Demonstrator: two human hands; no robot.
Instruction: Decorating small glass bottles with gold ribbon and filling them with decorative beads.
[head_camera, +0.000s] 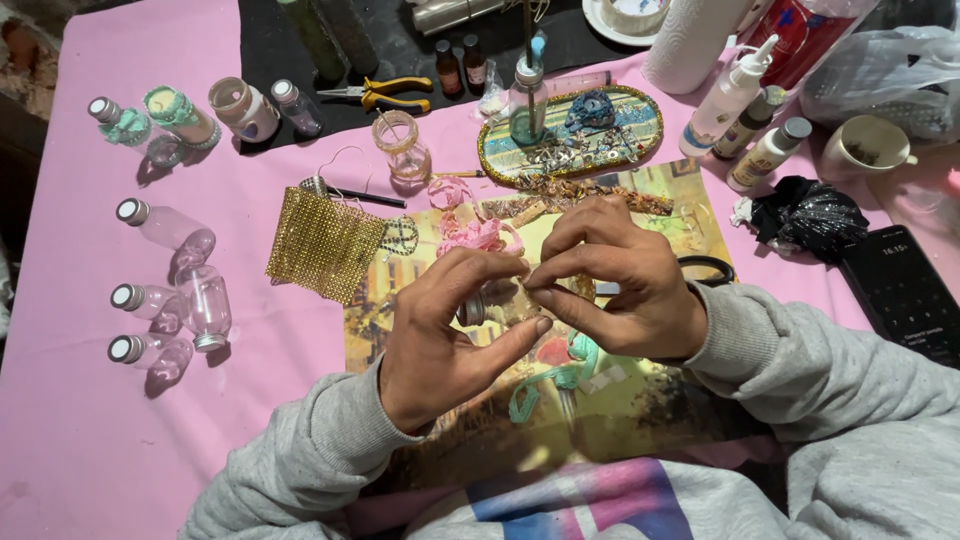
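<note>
Hands in grey knit sleeves meet above a glossy printed picture sheet (640, 400) lying on the pink cloth-covered counter (80, 440). The left hand (440, 335) has its fingers (505, 345) curled and clamped round a small clear glass vial with a silver screw cap (478, 308), held on its side just over the sheet. The right hand (625, 285) brings thumb and forefinger together in a pinch at the vial's body; what they nip is too small to tell.

Under the hands lie a teal beaded trim (560, 378) and a crumpled pink ribbon (478, 235). To the left rests a square of gold metal mesh (322, 243), stiff and scaly in texture. Further left, four matching clear glass vials (165, 225) lie on the cloth near each other. Beyond the hands sits an oval mosaic tray with a gold rim (570, 135), heaped with small metal findings. Yellow-handled pliers (385, 93) lie on a dark mat, and a black smartphone (905, 295) lies at the right edge.
</note>
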